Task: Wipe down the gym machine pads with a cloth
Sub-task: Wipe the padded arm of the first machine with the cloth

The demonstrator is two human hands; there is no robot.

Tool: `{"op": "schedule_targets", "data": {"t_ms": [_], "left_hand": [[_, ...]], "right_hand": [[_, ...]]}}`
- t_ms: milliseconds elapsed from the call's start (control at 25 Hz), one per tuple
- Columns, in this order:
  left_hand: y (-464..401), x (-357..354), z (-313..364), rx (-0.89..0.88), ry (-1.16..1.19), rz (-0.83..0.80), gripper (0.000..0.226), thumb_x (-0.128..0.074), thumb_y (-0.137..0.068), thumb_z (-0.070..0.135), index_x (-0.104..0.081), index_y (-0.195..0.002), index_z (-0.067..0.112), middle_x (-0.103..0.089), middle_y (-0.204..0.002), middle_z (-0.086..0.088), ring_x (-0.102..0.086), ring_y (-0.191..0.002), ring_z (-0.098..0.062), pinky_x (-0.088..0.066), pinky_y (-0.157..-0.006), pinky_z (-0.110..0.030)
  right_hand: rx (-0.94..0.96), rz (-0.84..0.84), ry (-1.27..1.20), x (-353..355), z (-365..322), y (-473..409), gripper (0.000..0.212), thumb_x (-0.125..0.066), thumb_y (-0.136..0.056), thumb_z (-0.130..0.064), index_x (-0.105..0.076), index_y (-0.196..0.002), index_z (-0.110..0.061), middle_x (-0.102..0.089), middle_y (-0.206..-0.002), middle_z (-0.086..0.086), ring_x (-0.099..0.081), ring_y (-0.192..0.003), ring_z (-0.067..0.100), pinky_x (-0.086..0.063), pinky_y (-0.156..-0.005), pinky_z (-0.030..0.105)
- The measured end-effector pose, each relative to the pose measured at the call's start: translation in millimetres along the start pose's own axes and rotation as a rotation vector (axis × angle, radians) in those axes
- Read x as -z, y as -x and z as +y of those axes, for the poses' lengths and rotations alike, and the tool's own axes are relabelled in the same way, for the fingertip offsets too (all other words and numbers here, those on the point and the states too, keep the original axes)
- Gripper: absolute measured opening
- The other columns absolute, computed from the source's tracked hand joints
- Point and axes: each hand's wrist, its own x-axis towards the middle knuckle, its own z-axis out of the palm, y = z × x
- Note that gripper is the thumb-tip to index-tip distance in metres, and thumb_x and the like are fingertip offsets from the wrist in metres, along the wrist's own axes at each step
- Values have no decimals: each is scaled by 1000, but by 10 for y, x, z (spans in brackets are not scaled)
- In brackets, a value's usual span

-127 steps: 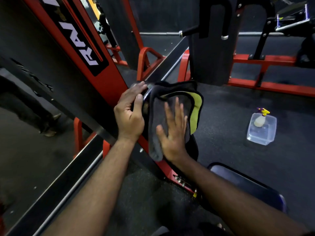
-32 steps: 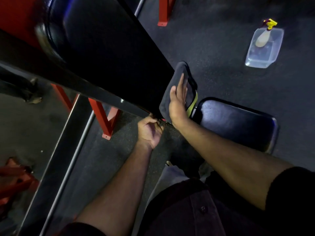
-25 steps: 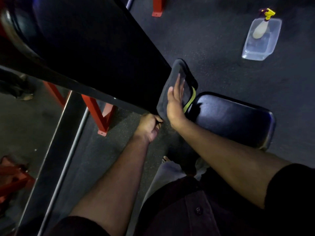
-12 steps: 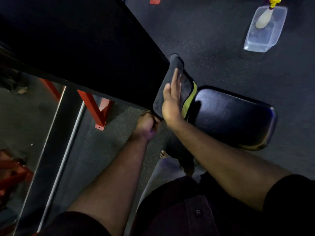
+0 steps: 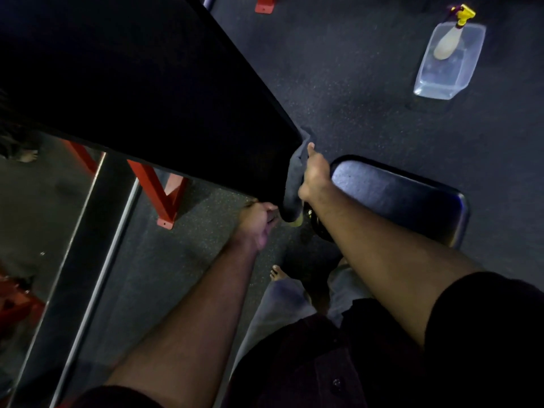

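Grey cloth [image 5: 294, 178] pressed flat-fingered by right hand [image 5: 315, 172] on back pad [image 5: 147, 92] edge; left hand [image 5: 259, 219] curled underneath; seat pad [image 5: 397, 195] apparently unwiped.

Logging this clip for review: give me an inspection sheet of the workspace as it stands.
Surface: dark speckled floor.
Job's things: grey cloth pressed against the edge of the long black pad; seat pad just beyond.
Clutter: spray bottle lying in a clear tub.
Grippers: right hand flat on cloth; left hand gripping under the pad's end.
Cables: nothing seen.
Surroundings: red frame leg, mirror.
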Motion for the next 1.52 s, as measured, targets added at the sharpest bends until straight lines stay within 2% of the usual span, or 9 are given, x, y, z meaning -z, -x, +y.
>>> {"op": "schedule_targets", "data": {"t_ms": [200,360,560,760,920,1040,1160,1360,1520], "left_hand": [[-10,-9,18,11,-1,30,22,-50,-95,-4,-62,-100,13,-66,-110,-1,-59,-107,-15,-47,-93,-33],[97,-49,-9,-45,-36,-7,31,-68,-93,16,-61,-122,16,-67,-120,3,-60,-118,-13,-45,-99,-33],[198,-59,122,-170,-102,22,27,-75,-89,24,-67,-115,21,-70,-108,9,-63,-103,-10,-45,-103,-32],[285,-43,167,-203,-107,27,40,-77,-86,26,-67,-123,15,-72,-119,2,-65,-109,-14,-46,-100,-31],[360,-24,240,-214,-143,58,37,-77,-86,28,-70,-118,12,-74,-112,0,-66,-103,-16,-47,-92,-27],[390,1,292,-223,-158,66,38,-78,-86,27,-70,-120,11,-72,-112,1,-65,-105,-16,-48,-99,-30],[475,27,356,-225,-167,66,48,-82,-80,32,-70,-120,9,-74,-114,-1,-68,-106,-18,-50,-103,-35],[614,108,585,-259,-193,137,31,-81,-79,14,-69,-107,9,-71,-103,-3,-67,-96,-20,-49,-84,-26],[824,300,900,-266,-298,116,49,-88,-66,22,-72,-110,10,-76,-106,-9,-72,-96,-26,-55,-82,-29]], "right_hand": [[244,-144,147,-130,-370,-53,33,-39,-108,-21,-60,-127,-3,-66,-111,1,-62,-97,4,-47,-78,7],[295,-133,201,-128,-341,1,37,-34,-109,-23,-56,-133,-4,-62,-121,0,-59,-110,8,-46,-83,9],[277,-293,261,-263,-533,94,40,-33,-109,-28,-62,-124,-5,-68,-123,11,-67,-106,9,-49,-82,12],[285,-286,203,-366,-732,355,31,-37,-109,-25,-66,-108,-16,-70,-101,-3,-67,-96,6,-52,-76,12],[371,-313,257,-548,-940,555,42,-38,-106,-36,-65,-124,-8,-68,-119,0,-65,-105,5,-51,-99,22],[404,-359,268,-637,-1080,666,33,-36,-109,-26,-66,-111,-12,-70,-102,-2,-68,-88,-2,-53,-81,13],[477,-344,352,-753,-1162,853,38,-36,-109,-31,-64,-124,-11,-69,-105,-4,-66,-99,6,-53,-96,25],[501,-434,295,-930,-1294,1109,33,-34,-109,-28,-62,-121,-16,-70,-104,-5,-68,-98,4,-53,-82,15],[557,-446,339,-1061,-1381,1392,36,-35,-109,-29,-63,-122,-11,-71,-109,1,-68,-105,13,-53,-93,27]]}}
